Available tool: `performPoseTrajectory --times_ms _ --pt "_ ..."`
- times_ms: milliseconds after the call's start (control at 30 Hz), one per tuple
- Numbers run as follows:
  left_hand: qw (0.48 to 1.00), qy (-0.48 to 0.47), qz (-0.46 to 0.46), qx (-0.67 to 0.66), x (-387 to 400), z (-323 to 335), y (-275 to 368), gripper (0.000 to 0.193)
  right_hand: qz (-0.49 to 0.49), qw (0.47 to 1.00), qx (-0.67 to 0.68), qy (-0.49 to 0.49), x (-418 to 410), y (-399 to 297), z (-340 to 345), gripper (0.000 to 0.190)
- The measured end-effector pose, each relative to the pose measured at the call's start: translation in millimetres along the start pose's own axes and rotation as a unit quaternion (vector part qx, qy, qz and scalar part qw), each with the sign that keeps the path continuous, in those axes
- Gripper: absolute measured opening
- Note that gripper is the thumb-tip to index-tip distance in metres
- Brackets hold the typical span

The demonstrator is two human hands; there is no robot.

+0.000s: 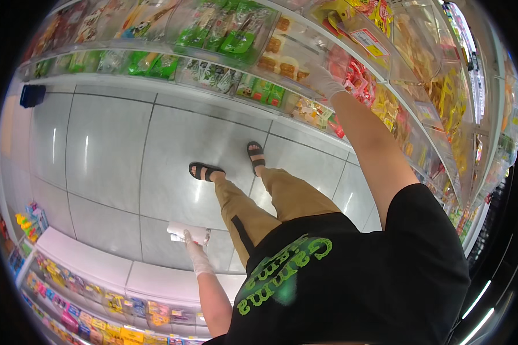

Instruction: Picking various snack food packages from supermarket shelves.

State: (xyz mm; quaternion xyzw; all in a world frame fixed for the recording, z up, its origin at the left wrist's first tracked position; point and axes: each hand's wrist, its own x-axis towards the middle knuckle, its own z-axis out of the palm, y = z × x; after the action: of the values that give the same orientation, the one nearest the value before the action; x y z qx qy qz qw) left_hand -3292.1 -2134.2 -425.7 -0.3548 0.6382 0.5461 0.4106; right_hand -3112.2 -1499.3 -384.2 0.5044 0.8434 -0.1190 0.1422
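My left hand, in a thin pale glove, hangs low over the floor tiles. It grips a folded white cloth or paper that has some printed marks, with the thumb on top. My right arm stretches out to the shelf, and my right hand, in a similar glove, is inside a clear plastic bin. Next to it are clear packs of round brown snacks. Red snack packets lie on the hand's other side. Its fingers blend into the pale packaging, so whether they hold anything is unclear.
Green snack packets fill a bin farther left. Below runs a lower shelf row with small packets. A price tag bearing writing hangs at upper right. Behind my left arm, a white ledge fronts another stocked shelf. Grey tiles cover the floor.
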Motion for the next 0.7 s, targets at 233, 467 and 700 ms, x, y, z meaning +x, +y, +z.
performPoseTrajectory --times_ms 233,467,700 --pt "0.999 0.008 -0.006 0.043 10 12 19 0.064 -0.025 0.992 -0.098 -0.07 9 10 -26 0.056" --pt "0.994 -0.005 -0.022 0.11 11 28 -3 0.061 -0.053 0.986 -0.037 -0.152 48 61 -44 0.055" --pt "0.988 0.007 0.013 0.153 3 31 1 0.058 -0.113 0.988 0.023 -0.102 65 48 -25 0.052"
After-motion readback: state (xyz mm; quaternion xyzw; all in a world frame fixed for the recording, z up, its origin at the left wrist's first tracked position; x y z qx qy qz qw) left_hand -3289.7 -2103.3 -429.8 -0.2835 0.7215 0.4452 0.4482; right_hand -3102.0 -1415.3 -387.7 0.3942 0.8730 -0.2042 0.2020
